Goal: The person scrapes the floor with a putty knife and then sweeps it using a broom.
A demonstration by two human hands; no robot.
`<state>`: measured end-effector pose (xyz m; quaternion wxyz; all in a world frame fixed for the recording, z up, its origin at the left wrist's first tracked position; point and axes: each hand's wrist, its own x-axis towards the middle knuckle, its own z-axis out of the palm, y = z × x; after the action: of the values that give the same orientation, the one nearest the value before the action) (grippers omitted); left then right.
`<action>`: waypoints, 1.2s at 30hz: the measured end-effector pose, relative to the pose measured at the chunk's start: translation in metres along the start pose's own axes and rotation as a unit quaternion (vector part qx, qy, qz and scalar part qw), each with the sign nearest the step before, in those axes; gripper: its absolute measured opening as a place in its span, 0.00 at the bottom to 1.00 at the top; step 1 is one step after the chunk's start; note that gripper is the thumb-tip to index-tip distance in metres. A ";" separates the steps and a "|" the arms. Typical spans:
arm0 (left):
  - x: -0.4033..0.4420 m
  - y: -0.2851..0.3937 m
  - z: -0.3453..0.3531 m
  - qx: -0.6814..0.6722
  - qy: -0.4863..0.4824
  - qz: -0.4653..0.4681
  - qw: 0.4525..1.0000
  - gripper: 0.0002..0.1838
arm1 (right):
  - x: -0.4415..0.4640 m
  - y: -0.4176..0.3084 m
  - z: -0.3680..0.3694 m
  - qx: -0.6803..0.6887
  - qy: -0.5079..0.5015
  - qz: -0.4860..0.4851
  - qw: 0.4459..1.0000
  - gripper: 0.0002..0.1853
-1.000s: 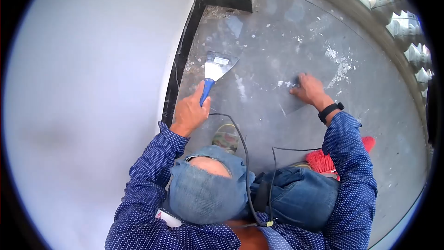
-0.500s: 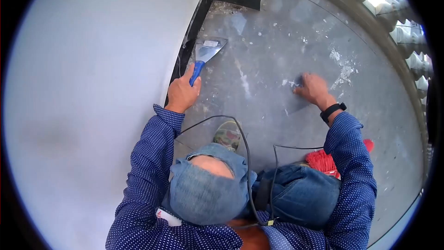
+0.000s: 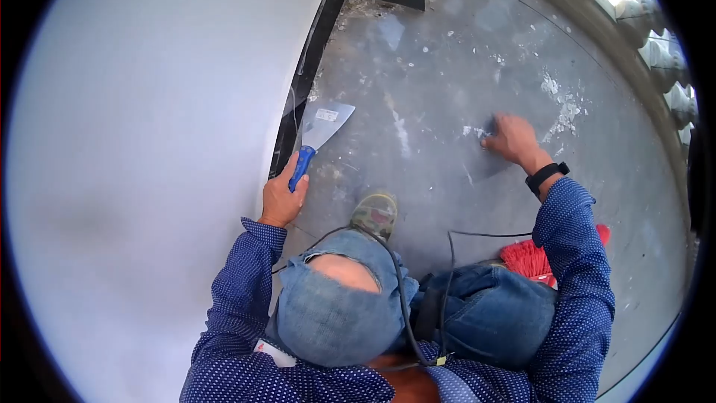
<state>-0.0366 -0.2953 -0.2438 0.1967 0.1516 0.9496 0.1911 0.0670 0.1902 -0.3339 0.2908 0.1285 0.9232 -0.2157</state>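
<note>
My left hand (image 3: 283,198) is wrapped round the blue handle of a putty knife (image 3: 321,125). The wide metal blade, with a white label on it, points up and right, close to the black skirting (image 3: 316,41) at the wall's foot. To the right, my right hand (image 3: 512,139) is low at the grey floor (image 3: 440,82), fingers curled and pressed together beside small white flakes (image 3: 474,131). What those fingers hold, if anything, is hidden.
The white wall (image 3: 156,119) rises at the left. A stone balustrade (image 3: 634,11) curves along the upper right. A red brush (image 3: 528,259) lies by my right knee. A black cable (image 3: 397,269) crosses my legs, and white debris (image 3: 564,110) marks the floor.
My left hand and the putty knife have moved left, the blade first rising along the skirting, then coming back down. My right hand has shifted slightly right with the view, still at the floor.
</note>
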 end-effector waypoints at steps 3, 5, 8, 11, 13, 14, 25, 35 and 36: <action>0.049 0.025 0.001 -0.003 -0.004 -0.016 1.000 0.28 | -0.006 -0.010 -0.010 0.014 -0.009 0.021 1.000 0.23; 0.070 0.036 -0.001 0.002 -0.003 -0.002 1.000 0.28 | -0.010 -0.008 -0.005 0.000 0.015 0.006 1.000 0.23; 0.045 0.015 -0.001 -0.044 0.011 0.035 0.998 0.28 | -0.006 -0.003 -0.005 0.002 0.030 0.004 1.000 0.24; -0.007 -0.004 -0.009 -0.023 -0.016 0.026 0.999 0.28 | -0.007 -0.008 -0.004 0.024 -0.001 0.023 0.999 0.24; -0.016 -0.008 -0.008 -0.023 -0.012 0.033 0.999 0.30 | -0.005 -0.009 -0.009 0.016 -0.009 0.019 1.000 0.25; -0.014 -0.010 -0.003 -0.027 -0.008 0.030 0.999 0.30 | -0.003 -0.009 -0.011 0.003 -0.008 0.015 1.000 0.24; 0.100 0.057 0.004 -0.038 0.029 0.077 0.996 0.27 | -0.008 0.000 -0.001 0.021 0.016 0.026 0.999 0.25; -0.143 -0.050 -0.026 -0.043 -0.063 -0.051 0.996 0.30 | -0.001 -0.012 -0.011 0.010 0.004 0.010 1.000 0.22; -0.142 -0.050 -0.024 -0.041 -0.063 -0.050 0.996 0.30 | -0.002 -0.012 -0.011 0.015 0.008 0.011 1.000 0.22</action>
<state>0.0668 -0.3981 -0.1993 0.2711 0.1072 0.9332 0.2101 0.0593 0.1842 -0.3209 0.2838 0.1446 0.9208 -0.2252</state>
